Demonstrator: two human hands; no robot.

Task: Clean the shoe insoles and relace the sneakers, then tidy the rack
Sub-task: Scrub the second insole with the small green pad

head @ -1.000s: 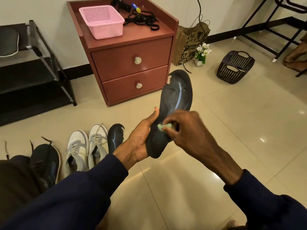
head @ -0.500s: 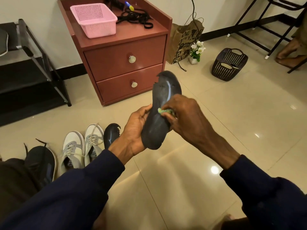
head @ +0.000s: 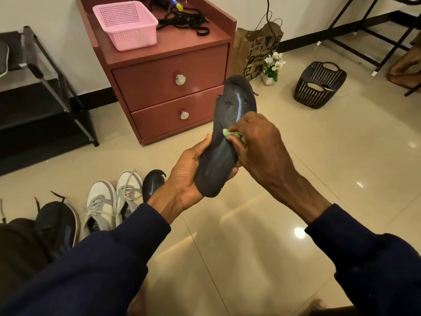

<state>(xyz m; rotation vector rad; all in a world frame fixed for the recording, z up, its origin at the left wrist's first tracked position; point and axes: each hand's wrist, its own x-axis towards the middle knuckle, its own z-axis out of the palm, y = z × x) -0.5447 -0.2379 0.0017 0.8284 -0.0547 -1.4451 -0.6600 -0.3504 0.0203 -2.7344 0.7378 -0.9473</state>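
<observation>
Your left hand (head: 186,176) grips the dark insole (head: 218,160) at its heel end, thumb on one edge and fingers curled round the other. It holds the insole in the air above the floor (head: 319,156), with the toe end tilted up and away from you. Your right hand (head: 259,142) pinches a small green cloth (head: 232,134) in curled fingertips and presses it against the insole's face, about midway along. The insole's toe edge is ragged. A second insole (head: 151,182) lies on the floor just beside a pair of white sneakers (head: 114,199), which are laced. A black sneaker (head: 57,222) sits left of them. Behind stands a red-brown cabinet (head: 170,87). Its top surface carries a pink basket (head: 126,23) at the left side and loose black laces (head: 184,20) toward the back right corner. A black shoe rack (head: 38,99) stands against the wall, left of the cabinet.
</observation>
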